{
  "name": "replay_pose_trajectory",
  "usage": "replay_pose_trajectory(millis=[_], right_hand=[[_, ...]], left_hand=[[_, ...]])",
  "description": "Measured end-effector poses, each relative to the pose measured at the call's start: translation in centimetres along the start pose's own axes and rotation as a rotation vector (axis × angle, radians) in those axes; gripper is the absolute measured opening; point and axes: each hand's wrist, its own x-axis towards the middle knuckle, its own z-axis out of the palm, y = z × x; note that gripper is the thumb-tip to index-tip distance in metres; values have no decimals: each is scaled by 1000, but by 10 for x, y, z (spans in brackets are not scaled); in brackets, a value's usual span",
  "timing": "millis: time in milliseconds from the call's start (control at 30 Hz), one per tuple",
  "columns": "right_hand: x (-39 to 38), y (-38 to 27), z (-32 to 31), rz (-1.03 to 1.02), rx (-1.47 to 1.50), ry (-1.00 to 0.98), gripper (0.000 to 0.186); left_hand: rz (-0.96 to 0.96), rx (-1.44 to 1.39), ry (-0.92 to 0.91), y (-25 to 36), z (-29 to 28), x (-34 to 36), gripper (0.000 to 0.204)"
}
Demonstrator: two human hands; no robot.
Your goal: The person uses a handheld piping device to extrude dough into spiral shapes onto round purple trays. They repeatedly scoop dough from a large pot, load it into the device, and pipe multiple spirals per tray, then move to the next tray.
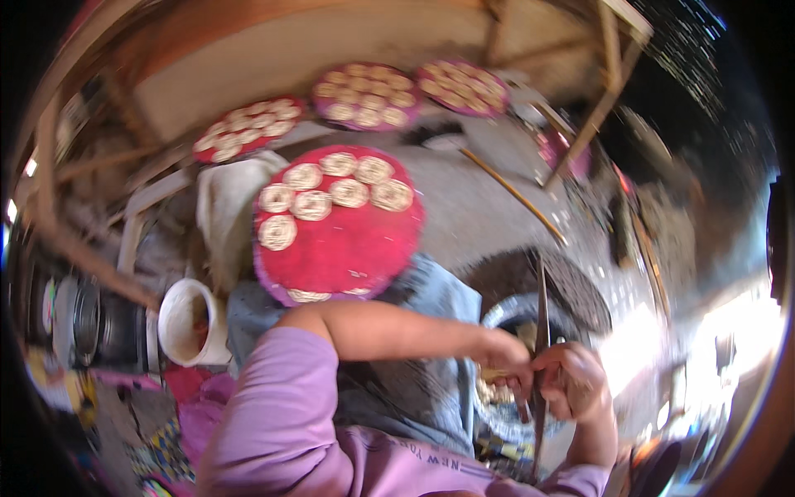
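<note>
Both my hands meet at the right, over a metal basin (494, 313) with pale pieces in it. Between them a long, thin metal blade (542, 302) stands nearly upright, pointed at its top end. My right hand (575, 381) is closed with its fingers against the blade. Just left of it my left hand (503, 358) has its fingers curled by the blade; blur and overlap hide what they hold. On my lap, left of the hands, lies a round red board (331, 248). Several pale coiled rounds (312, 205) sit mostly along its far side.
Three more round boards stand at the back, one of them a purple-rimmed board (368, 124), all covered with pale rounds. A wooden stick (517, 199) lies on the floor. At my left is a white bucket (186, 356). Wooden posts (592, 124) rise at the far right.
</note>
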Motion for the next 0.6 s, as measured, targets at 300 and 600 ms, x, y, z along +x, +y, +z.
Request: replay_pose_trajectory(millis=[300, 600], right_hand=[[-111, 94, -15, 1000, 437, 1145, 20], [-312, 118, 10, 1051, 1013, 1794, 17]], left_hand=[[418, 1600, 866, 36, -17, 27, 7], [768, 1274, 1101, 26, -72, -2, 23]])
